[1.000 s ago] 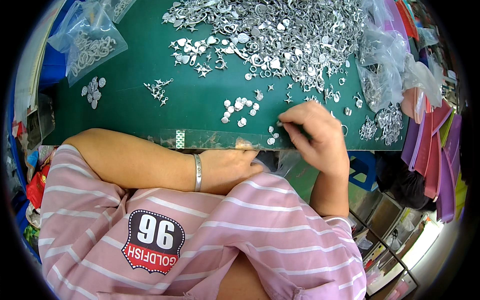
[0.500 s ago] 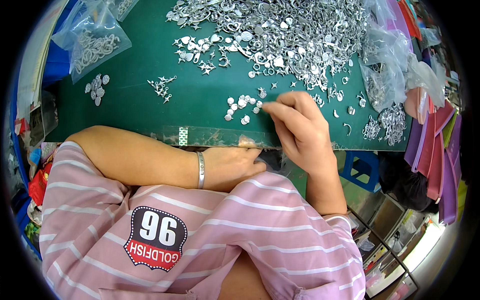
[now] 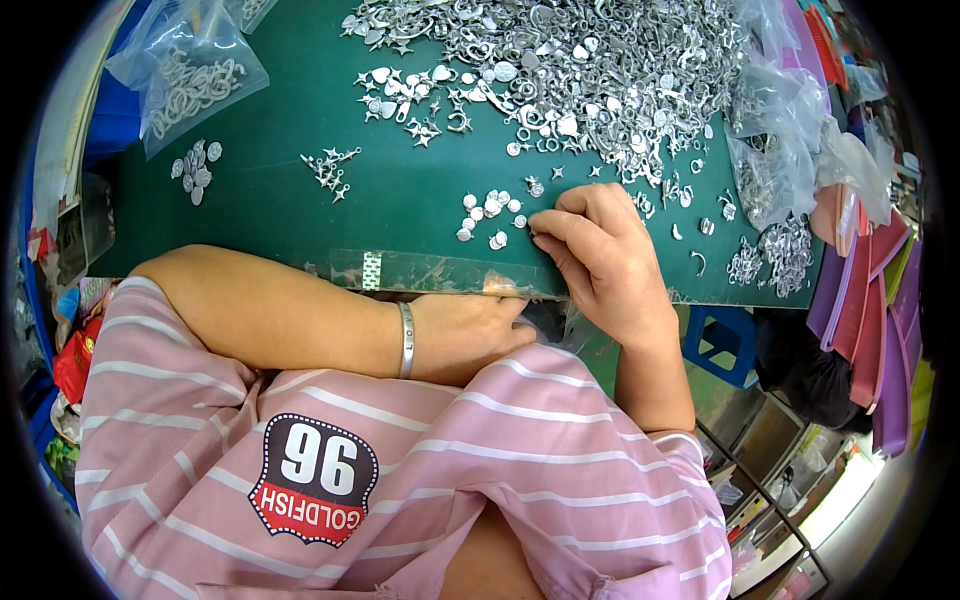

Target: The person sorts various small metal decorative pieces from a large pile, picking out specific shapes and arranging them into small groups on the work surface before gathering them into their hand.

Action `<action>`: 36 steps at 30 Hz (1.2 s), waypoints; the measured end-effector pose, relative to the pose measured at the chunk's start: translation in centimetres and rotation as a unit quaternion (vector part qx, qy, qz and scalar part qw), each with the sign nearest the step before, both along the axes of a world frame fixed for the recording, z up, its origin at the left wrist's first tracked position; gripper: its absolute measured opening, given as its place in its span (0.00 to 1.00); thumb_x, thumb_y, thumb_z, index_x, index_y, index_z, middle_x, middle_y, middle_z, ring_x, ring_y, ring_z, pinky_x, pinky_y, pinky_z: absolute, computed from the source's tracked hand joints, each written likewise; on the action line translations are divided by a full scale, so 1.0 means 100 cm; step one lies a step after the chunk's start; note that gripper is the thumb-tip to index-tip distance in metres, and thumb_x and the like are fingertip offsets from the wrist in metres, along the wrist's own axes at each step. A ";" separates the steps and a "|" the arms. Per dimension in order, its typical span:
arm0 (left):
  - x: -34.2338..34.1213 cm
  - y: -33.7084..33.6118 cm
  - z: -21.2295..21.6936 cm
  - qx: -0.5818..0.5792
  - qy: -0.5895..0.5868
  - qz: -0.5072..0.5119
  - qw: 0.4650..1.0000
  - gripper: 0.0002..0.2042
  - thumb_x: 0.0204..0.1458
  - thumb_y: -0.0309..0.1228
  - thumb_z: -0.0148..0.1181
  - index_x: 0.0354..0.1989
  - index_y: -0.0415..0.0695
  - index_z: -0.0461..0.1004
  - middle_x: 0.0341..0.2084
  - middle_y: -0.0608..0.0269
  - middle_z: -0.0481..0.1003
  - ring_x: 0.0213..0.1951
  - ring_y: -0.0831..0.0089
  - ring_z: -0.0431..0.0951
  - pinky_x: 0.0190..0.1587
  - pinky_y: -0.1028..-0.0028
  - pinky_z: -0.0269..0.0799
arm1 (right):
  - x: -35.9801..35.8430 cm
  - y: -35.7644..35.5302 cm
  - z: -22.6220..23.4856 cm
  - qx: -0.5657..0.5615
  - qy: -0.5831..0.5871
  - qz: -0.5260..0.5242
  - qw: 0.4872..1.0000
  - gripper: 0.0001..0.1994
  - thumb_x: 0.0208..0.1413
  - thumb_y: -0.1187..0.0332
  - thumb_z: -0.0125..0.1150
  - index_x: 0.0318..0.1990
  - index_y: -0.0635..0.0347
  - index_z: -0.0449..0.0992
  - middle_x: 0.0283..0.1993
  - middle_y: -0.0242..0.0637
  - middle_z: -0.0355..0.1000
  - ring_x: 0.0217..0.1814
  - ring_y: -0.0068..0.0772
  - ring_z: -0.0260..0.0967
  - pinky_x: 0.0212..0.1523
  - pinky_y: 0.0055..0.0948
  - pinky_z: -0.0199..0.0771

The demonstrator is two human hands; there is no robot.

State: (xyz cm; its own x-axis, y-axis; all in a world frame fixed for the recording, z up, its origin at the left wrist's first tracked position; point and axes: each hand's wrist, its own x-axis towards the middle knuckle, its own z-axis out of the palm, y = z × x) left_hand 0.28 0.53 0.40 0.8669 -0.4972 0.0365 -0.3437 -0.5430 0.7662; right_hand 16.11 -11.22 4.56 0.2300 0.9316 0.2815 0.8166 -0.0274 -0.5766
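My right hand [image 3: 605, 260] hovers low over the green tabletop, thumb and index finger brought together in a pinch. Anything between the fingertips is too small or hidden to make out. Just left of them lies a loose cluster of small round silver charms [image 3: 492, 208]. My left hand [image 3: 465, 330], with a silver bangle [image 3: 407, 340] on its wrist, rests at the table's front edge; most of its fingers are tucked out of sight. Farther left are a group of star charms [image 3: 330, 172] and a group of silver discs [image 3: 196, 172].
A large heap of mixed silver charms [image 3: 600, 80] covers the far side. Clear bags of charms lie at far left [image 3: 190, 85] and right [image 3: 770, 140]. Small metal piles [image 3: 785, 255] sit by the right edge. A blue stool [image 3: 722, 345] stands below the table.
My right fingertips have shifted slightly toward me beside the round charms, still pinched. My left hand stays at the table edge. The whole view has moved a little.
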 end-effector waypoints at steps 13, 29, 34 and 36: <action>0.001 0.000 -0.001 -0.028 0.068 -0.020 0.997 0.14 0.47 0.33 0.56 0.40 0.39 0.71 0.46 0.33 0.67 0.42 0.47 0.76 0.44 0.61 0.75 | -0.005 0.010 -0.012 0.074 -0.032 0.023 0.996 0.11 0.39 0.80 0.63 0.33 0.61 0.74 0.35 0.36 0.73 0.36 0.39 0.69 0.36 0.34 0.65; -0.001 -0.001 -0.002 -0.021 0.019 0.007 1.000 0.11 0.49 0.33 0.55 0.37 0.38 0.70 0.34 0.41 0.70 0.34 0.52 0.78 0.37 0.65 0.77 | 0.005 0.015 -0.015 0.089 -0.039 -0.068 0.993 0.10 0.39 0.80 0.66 0.29 0.58 0.72 0.31 0.34 0.73 0.34 0.39 0.69 0.36 0.35 0.65; -0.002 -0.001 -0.003 -0.007 0.001 0.009 1.000 0.11 0.51 0.33 0.54 0.36 0.38 0.71 0.33 0.42 0.71 0.33 0.53 0.79 0.36 0.65 0.77 | 0.012 0.005 -0.006 0.057 -0.059 -0.003 0.997 0.11 0.37 0.82 0.66 0.28 0.58 0.72 0.30 0.34 0.73 0.34 0.37 0.71 0.36 0.34 0.66; -0.003 -0.002 -0.004 -0.013 0.001 0.015 1.000 0.11 0.51 0.33 0.53 0.37 0.38 0.70 0.33 0.41 0.71 0.33 0.53 0.79 0.36 0.65 0.77 | 0.014 0.002 -0.004 0.065 -0.032 -0.029 0.997 0.11 0.38 0.83 0.66 0.29 0.59 0.73 0.31 0.33 0.74 0.34 0.37 0.71 0.37 0.32 0.67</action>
State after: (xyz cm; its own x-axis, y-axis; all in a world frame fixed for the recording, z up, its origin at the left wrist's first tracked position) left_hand 0.00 0.37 0.01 0.8818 -0.4694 0.0467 -0.3253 -0.5332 0.7809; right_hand 17.49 -11.01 4.21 0.2607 0.8714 0.4155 0.8512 -0.0045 -0.5248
